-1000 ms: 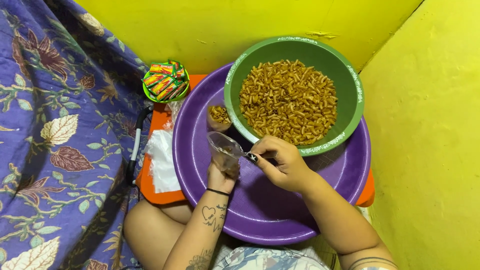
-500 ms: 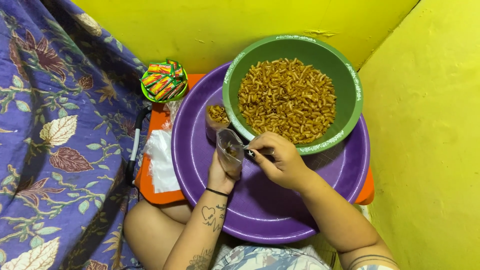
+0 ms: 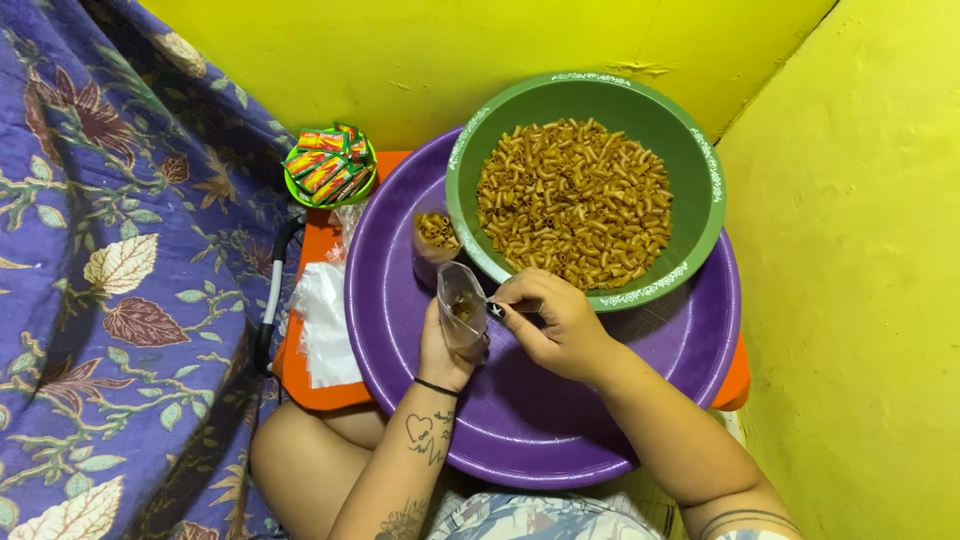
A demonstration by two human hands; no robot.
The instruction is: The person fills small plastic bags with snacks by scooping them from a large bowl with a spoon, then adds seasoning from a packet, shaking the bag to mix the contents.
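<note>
My left hand (image 3: 445, 345) is wrapped around a small clear bag (image 3: 462, 305) and holds it up with its mouth open; a few brown bits sit inside. Just beside it, my right hand (image 3: 560, 325) is pinched shut on a small spoon (image 3: 497, 308), and the spoon's tip is at the bag's mouth. Under both hands lies a big purple tray (image 3: 520, 420). Just past my right hand sits a green bowl (image 3: 700, 150) full of brown macaroni (image 3: 575, 200). Just past the bag stands a filled bag of macaroni (image 3: 435, 235). Out past my left hand lie white plastic bags (image 3: 325, 320) on the orange worktop (image 3: 295, 375), and farther off a little green basket (image 3: 330, 170) of packets.
</note>
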